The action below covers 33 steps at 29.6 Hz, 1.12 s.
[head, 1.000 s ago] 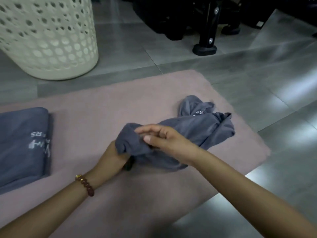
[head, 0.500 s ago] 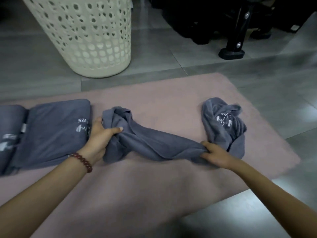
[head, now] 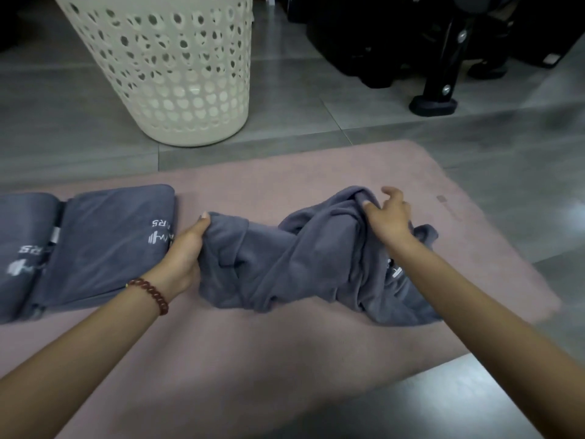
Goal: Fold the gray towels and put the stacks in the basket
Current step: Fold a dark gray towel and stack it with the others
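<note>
Item: crumpled gray towel (head: 300, 258), unfolded, lying at the centre of the pink mat (head: 285, 359), bunched and twisted once near its middle. Long axis: 9 o'clock to 3 o'clock across the mat. Left grip (head: 186, 248): at the towel's 9 o'clock end, fingers curled round a gathered handful of cloth, thumb laid over the top. Right grip (head: 387, 217): on the far hump of the heap, about 1 o'clock from the towel's centre, thumb and curled fingers pinching a raised fold, one finger lifted free above it. Slack: most of the loose cloth lies at 5 o'clock from the right grip, under the forearm, where a scrap of white print shows. Governing relation: both grips are on the one towel at opposite ends of its long axis, with the twist between them, nearer the right grip. Judged step: opening the towel flat, folding not yet begun. That likely calls for drawing the ends apart along 9–3 and turning out the twist. Adjacent: two folded towels (head: 107, 242) side by side at 9 o'clock, the nearer just beside the left grip, so a leftward pull risks nudging it. Destination: perforated cream basket (head: 177, 68), upright on the tiled floor (head: 79, 128) at 11 o'clock, beyond the mat's far edge, well apart from both grips. Also noted: beaded bracelet (head: 150, 291) on the left wrist, and a black stand (head: 437, 93) at 1 o'clock.
</note>
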Each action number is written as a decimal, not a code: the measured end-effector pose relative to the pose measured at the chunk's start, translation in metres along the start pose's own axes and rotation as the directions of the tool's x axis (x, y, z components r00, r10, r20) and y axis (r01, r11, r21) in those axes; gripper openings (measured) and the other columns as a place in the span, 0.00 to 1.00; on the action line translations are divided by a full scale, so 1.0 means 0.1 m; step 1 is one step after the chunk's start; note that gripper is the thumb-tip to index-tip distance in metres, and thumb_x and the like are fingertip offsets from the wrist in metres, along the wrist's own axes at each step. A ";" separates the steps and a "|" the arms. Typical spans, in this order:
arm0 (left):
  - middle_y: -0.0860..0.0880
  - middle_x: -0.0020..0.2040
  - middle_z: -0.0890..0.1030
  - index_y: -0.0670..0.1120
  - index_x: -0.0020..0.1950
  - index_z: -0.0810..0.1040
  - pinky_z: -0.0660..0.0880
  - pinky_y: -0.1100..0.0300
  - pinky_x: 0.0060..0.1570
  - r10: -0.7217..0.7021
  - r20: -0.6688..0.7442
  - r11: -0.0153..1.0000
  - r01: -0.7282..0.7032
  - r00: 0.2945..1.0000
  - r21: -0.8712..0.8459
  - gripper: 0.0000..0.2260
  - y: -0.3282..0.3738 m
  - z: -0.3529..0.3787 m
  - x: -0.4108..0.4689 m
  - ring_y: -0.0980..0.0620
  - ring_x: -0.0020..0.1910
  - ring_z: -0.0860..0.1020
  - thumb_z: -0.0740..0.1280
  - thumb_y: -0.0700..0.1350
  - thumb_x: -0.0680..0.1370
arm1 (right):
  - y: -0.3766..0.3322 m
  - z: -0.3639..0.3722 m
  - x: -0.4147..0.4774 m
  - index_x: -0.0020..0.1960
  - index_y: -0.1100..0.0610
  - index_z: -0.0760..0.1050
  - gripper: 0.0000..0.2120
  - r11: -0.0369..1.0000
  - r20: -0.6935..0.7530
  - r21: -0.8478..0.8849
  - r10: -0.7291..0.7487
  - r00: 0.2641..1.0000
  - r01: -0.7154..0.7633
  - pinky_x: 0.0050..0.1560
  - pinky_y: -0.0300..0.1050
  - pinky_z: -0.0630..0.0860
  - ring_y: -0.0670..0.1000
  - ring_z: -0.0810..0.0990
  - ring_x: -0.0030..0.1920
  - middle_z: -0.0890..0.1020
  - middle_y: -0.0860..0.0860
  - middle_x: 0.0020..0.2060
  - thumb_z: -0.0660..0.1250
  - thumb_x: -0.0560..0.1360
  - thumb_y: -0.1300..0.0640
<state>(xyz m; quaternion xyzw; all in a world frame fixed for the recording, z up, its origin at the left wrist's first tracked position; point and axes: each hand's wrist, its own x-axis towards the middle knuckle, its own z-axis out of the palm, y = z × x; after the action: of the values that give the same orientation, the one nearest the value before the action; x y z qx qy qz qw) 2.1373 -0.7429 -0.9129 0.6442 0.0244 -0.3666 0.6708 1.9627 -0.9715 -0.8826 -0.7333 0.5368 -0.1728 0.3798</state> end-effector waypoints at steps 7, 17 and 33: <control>0.40 0.53 0.81 0.38 0.66 0.71 0.80 0.55 0.48 -0.144 0.474 0.940 0.270 0.869 -0.207 0.24 -0.11 0.36 -0.31 0.48 0.52 0.80 0.57 0.52 0.76 | 0.01 0.38 -0.80 0.65 0.54 0.66 0.23 0.961 0.692 0.275 -0.222 0.687 0.034 0.55 0.39 0.73 0.43 0.76 0.54 0.76 0.47 0.53 0.70 0.73 0.52; 0.58 0.36 0.81 0.54 0.43 0.77 0.71 0.73 0.41 0.411 0.534 0.558 -0.667 0.739 0.493 0.16 -0.32 0.46 -0.38 0.63 0.37 0.77 0.69 0.31 0.70 | 0.22 0.29 -0.81 0.56 0.53 0.72 0.17 0.865 0.336 0.502 -0.221 0.915 0.024 0.50 0.33 0.75 0.39 0.79 0.46 0.80 0.47 0.47 0.60 0.73 0.70; 0.42 0.50 0.80 0.37 0.65 0.66 0.79 0.54 0.40 0.304 0.560 0.832 -0.502 0.770 0.238 0.25 -0.86 1.01 -0.51 0.48 0.45 0.81 0.65 0.40 0.69 | -0.08 -0.41 -0.89 0.61 0.59 0.72 0.18 0.900 0.554 0.436 -0.245 0.796 -0.026 0.54 0.47 0.78 0.54 0.81 0.51 0.81 0.61 0.52 0.67 0.73 0.68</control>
<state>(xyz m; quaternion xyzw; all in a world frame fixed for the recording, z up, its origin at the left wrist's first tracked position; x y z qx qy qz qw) 2.0104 -0.8002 -0.9429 0.6319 -0.3618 -0.3624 0.5819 1.9083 -0.9040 -0.8361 -0.6806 0.2952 -0.0678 0.6671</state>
